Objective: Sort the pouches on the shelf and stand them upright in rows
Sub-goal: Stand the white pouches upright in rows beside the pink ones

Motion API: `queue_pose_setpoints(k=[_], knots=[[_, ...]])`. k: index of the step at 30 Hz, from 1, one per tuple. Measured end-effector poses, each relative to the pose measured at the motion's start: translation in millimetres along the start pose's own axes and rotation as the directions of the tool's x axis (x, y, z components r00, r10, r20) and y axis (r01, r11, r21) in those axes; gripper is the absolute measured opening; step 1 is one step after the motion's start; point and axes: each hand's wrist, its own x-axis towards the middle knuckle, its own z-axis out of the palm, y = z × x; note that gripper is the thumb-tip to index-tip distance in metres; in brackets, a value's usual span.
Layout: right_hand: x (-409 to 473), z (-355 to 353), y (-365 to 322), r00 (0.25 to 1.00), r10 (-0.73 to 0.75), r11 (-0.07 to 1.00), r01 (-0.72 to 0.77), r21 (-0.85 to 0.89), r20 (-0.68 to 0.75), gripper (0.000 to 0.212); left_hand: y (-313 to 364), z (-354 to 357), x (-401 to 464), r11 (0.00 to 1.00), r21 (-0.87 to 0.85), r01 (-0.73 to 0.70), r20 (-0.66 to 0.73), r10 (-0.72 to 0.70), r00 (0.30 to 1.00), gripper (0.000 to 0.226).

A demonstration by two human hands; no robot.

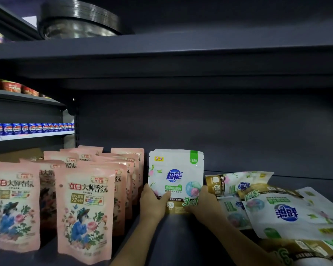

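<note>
Shelf (181, 237): one white pouch (176, 173) upright, left hand (152, 202) and right hand (204, 200) gripping its lower corners; pink pouches (85, 208) upright in three rows; white pouches (288, 214) lying heaped, count unclear.

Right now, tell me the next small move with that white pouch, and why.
Probably let go of the white pouch and check it stands. Left hand and right hand hold its lower corners, and it is already upright beside the pink pouches. Then take one from the pile lying flat at the right.

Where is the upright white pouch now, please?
The upright white pouch stands mid-shelf between both hands, right of the pink pouches, left of the fallen white pouches.
</note>
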Motion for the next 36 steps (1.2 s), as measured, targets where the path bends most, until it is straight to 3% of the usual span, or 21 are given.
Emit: queue_pose_setpoints(k=[11,14,17,20,21,23,25,29,33,36], knots=[[-3.6,3.3,-5.4,0.999,0.047,0.999,-0.047,-0.003,-0.023,0.052,0.9,0.9,0.4,0.999,0.039,0.028,-0.014,-0.028,1.0,0.044],[-5.0,0.5,-6.5,0.998,0.05,0.998,-0.049,0.041,-0.032,0.052,8.1,-1.3,-5.6,0.998,0.055,-0.001,-0.053,0.004,0.999,0.057],[-5.4,-11.7,-6.4,0.999,0.009,0.997,-0.005,0.072,-0.049,0.04,25.7,-3.1,-18.5,0.992,0.081,-0.095,-0.145,0.106,0.984,0.085],[-9.3,-35.1,-7.6,0.995,-0.051,0.997,0.046,-0.055,-0.082,0.025,46.2,0.8,-34.4,0.937,0.225,-0.267,-0.354,0.334,0.874,0.062],[-10.8,-43.8,-7.4,0.993,-0.06,0.992,0.048,-0.118,-0.104,0.024,52.3,5.2,-38.1,0.903,0.265,-0.338,-0.355,0.418,0.836,0.052],[-11.8,-61.1,-1.7,0.986,-0.045,0.979,0.012,-0.201,-0.16,0.027,67.0,19.2,-41.0,0.833,0.257,-0.489,-0.204,0.542,0.815,0.038],[-11.8,-80.4,10.4,0.978,-0.03,0.965,-0.026,-0.262,-0.206,0.029,83.1,41.7,-39.6,0.76,0.254,-0.598,0.036,0.611,0.791,0.037],[-13.8,-115.1,48.3,0.989,0.039,0.967,-0.074,-0.244,-0.145,0.029,106.3,98.4,-37.1,0.596,0.358,-0.718,0.413,0.588,0.695,0.054],[-17.4,-125.3,74.6,0.997,0.044,0.994,-0.05,-0.1,-0.063,0.024,115.7,135.3,-28.4,0.522,0.506,-0.687,0.498,0.473,0.726,0.064],[-18.0,-124.6,80.2,0.999,0.039,0.997,-0.041,-0.063,-0.038,0.027,122.5,141.4,-24.2,0.514,0.575,-0.636,0.461,0.438,0.771,0.031]])
